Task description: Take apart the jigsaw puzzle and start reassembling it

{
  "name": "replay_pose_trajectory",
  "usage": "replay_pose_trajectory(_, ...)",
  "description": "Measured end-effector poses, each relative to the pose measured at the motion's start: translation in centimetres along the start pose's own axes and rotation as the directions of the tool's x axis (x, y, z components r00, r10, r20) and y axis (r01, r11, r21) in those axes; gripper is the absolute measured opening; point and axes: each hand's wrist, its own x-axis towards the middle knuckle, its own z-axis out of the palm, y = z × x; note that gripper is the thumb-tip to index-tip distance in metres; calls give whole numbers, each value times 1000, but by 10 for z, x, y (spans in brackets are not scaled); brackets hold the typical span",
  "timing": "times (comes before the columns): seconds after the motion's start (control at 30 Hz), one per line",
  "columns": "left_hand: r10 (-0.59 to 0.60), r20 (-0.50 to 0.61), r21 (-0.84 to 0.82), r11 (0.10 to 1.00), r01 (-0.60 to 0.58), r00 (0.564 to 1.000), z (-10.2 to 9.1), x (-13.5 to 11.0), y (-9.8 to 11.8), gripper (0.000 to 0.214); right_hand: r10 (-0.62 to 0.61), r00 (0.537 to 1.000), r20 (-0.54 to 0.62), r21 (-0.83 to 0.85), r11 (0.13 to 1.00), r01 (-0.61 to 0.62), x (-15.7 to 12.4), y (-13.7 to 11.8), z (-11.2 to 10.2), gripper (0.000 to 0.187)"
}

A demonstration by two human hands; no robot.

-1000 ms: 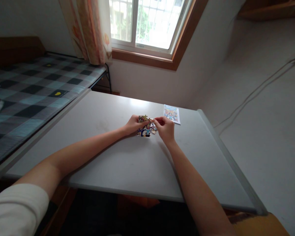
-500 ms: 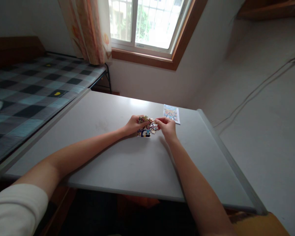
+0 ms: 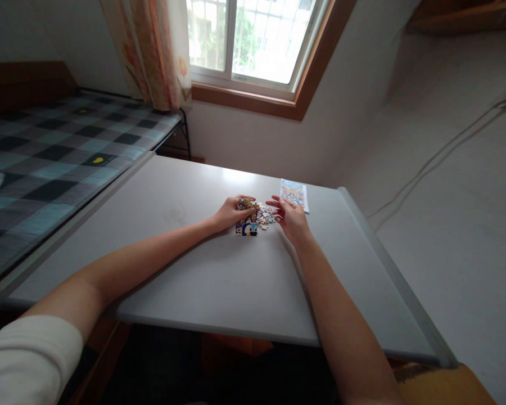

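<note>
My left hand is closed on a joined section of jigsaw puzzle, thumb on top and fingers at its far side. The section shows a colourful print with a dark blue figure near its lower edge. Just right of it lies a pile of loose puzzle pieces on the table. My right hand hovers at the right side of that pile, fingers apart, and I see nothing in it. Behind the right hand lies a printed picture sheet with a colourful design.
The grey-white table reaches toward the wall under the window. A bed with a checked cover stands along its left side. A cable hangs on the right wall.
My right hand has drawn back to the right from the edge of the puzzle section, and its pinched fingers have spread. The left hand still holds the section in nearly the same place.
</note>
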Motion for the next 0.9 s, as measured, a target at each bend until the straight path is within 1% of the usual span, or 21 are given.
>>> replay_pose_trajectory(0.03, 7, -11, 14, 1000, -7, 1000, 0, 0, 0, 38, 21, 999, 27, 54, 998, -22, -1, -2, 1, 29)
replay_pose_trajectory(0.1, 14, -23, 36, 999, -13, 1000, -1, 1, 0, 35, 41, 998, 57, 106, 993, -47, -3, -5, 2, 25)
replay_pose_trajectory(0.27, 14, -21, 77, 997, -12, 1000, -2, 2, -2, 31, 26, 995, 92, 108, 993, -36, -5, -6, 2, 22)
replay_pose_trajectory(0.33, 13, -41, 80, 997, -10, 999, -1, 2, -4, 32, 3, 996, 87, 102, 995, -12, -6, -5, 2, 26)
replay_pose_trajectory(0.43, -1, -82, 49, 999, 6, 997, 0, 2, -5, 34, -23, 997, 68, 112, 994, 16, -5, -3, 2, 38)
replay_pose_trajectory(0.5, -34, -50, -4, 999, 33, 998, 1, 1, -4, 37, -31, 998, 52, 111, 994, 25, -5, -1, 2, 43)
replay_pose_trajectory(0.6, -92, 82, -109, 989, 100, 992, 1, -2, 2, 39, -90, 996, 23, 13, 996, 90, -6, 0, 4, 41)
replay_pose_trajectory(0.67, -111, 131, -161, 978, 131, 985, 2, -4, 6, 38, -153, 987, 39, -98, 983, 156, -9, -1, 7, 39)
replay_pose_trajectory(0.73, -119, 133, -196, 970, 144, 984, 1, -4, 9, 37, -174, 979, 104, -182, 965, 190, -13, -3, 10, 42)
replay_pose_trajectory(0.8, -126, 122, -224, 963, 151, 984, 1, -4, 11, 37, -157, 974, 165, -206, 960, 190, -16, -4, 12, 43)
replay_pose_trajectory(0.83, -129, 117, -241, 958, 154, 985, 1, -4, 12, 37, -150, 973, 178, -200, 962, 185, -17, -4, 13, 43)
replay_pose_trajectory(0.9, -130, 104, -272, 950, 154, 986, 1, -3, 12, 38, -148, 975, 168, -175, 969, 177, -17, -4, 13, 42)
